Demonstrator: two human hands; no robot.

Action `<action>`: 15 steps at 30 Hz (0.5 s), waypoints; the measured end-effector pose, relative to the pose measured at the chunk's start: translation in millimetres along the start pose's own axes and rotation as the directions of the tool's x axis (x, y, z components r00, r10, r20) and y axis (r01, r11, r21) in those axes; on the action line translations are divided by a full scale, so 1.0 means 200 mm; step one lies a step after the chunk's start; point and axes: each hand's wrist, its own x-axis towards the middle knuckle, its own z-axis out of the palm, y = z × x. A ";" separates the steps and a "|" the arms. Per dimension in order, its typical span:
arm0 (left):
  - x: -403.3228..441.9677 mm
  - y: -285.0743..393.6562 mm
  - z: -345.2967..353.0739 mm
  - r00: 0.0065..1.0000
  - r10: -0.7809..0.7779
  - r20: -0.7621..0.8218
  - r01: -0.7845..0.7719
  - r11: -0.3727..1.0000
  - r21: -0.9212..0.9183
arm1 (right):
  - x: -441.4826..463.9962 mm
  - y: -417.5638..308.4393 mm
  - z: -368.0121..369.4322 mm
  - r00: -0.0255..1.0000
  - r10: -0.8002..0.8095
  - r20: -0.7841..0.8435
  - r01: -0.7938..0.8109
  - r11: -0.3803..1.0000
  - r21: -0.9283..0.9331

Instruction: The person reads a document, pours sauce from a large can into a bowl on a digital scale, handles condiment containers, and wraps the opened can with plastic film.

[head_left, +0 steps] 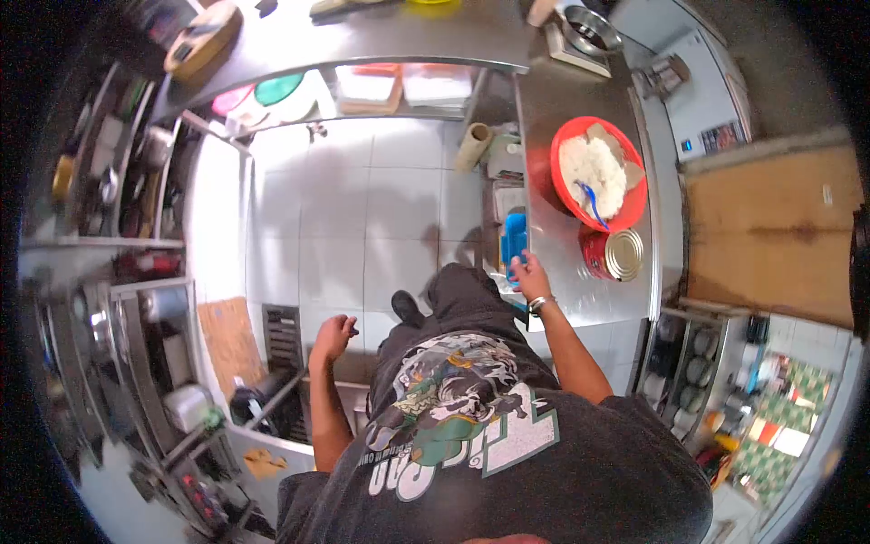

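Note:
My right hand (527,275) is at the edge of the steel counter (562,295), touching the rim of a blue container (516,238) just below the counter top. Its fingers are partly bent, and whether they grip the rim is hard to tell. Close by on the counter stand a large red can (616,255) and a red basin (562,186) holding white rice-like food (594,172) and a blue spoon (594,205). My left hand (335,335) hangs over the floor at my side, fingers loosely curled, with nothing visible in it.
A steel table (381,41) runs across the back, with tubs on the shelf beneath. A scale with a metal bowl (591,32) stands at the back right. Metal racks (149,240) line the left side. A cardboard roll (473,145) stands beside the counter's lower shelf.

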 end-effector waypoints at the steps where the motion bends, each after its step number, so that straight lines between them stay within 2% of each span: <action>1: 0.11 0.03 -0.06 0.998 0.056 0.005 -0.056 0.994 0.089 | 0.03 -0.03 -0.04 0.994 0.096 -0.042 -0.074 0.925 0.374; 2: 0.21 0.07 -0.11 0.994 0.109 0.013 -0.109 0.979 0.175 | 0.06 -0.06 -0.08 0.980 0.194 -0.046 -0.108 0.711 0.695; 3: 0.35 0.03 -0.12 0.990 0.138 0.034 -0.141 0.985 0.096 | 0.09 -0.07 -0.14 0.976 0.212 -0.059 -0.108 0.694 0.712; 4: 0.46 0.04 -0.12 0.987 0.151 0.054 -0.156 0.981 0.117 | 0.13 -0.08 -0.20 0.969 0.226 -0.095 -0.021 0.463 0.886; 5: 0.58 0.07 -0.12 0.976 0.209 0.065 -0.217 0.961 0.169 | 0.17 -0.09 -0.26 0.959 0.249 -0.132 0.084 0.192 0.978; 6: 0.69 0.13 -0.13 0.958 0.274 0.083 -0.286 0.932 0.221 | 0.24 -0.10 -0.32 0.951 0.271 -0.148 0.105 0.166 0.981; 7: 0.77 0.21 -0.14 0.949 0.285 0.132 -0.305 0.937 0.169 | 0.30 -0.11 -0.38 0.948 0.291 -0.128 0.118 0.052 0.992; 8: 0.86 0.31 -0.12 0.961 0.227 0.160 -0.250 0.958 0.139 | 0.35 -0.12 -0.44 0.945 0.308 -0.107 0.132 -0.064 0.989; 9: 0.91 0.42 -0.09 0.956 0.248 0.157 -0.280 0.931 0.234 | 0.35 -0.23 -0.49 0.909 0.379 -0.175 0.211 -0.055 0.976; 10: 0.97 0.50 -0.07 0.951 0.273 0.148 -0.307 0.895 0.323 | 0.42 -0.16 -0.49 0.898 0.400 -0.184 0.234 -0.079 0.969; 12: 1.11 0.63 -0.05 0.940 0.205 0.274 -0.297 0.888 0.352 | 0.58 -0.05 -0.50 0.937 0.305 -0.169 0.233 -0.187 0.954; 13: 1.18 0.70 -0.03 0.928 0.165 0.333 -0.299 0.863 0.407 | 0.60 -0.14 -0.52 0.907 0.386 -0.170 0.238 -0.135 0.962; 14: 1.23 0.76 -0.01 0.909 0.198 0.366 -0.347 0.846 0.405 | 0.64 -0.13 -0.52 0.918 0.368 -0.147 0.226 -0.181 0.957; 15: 1.26 0.83 0.00 0.900 0.208 0.383 -0.361 0.848 0.389 | 0.62 -0.19 -0.55 0.903 0.394 -0.174 0.245 -0.138 0.960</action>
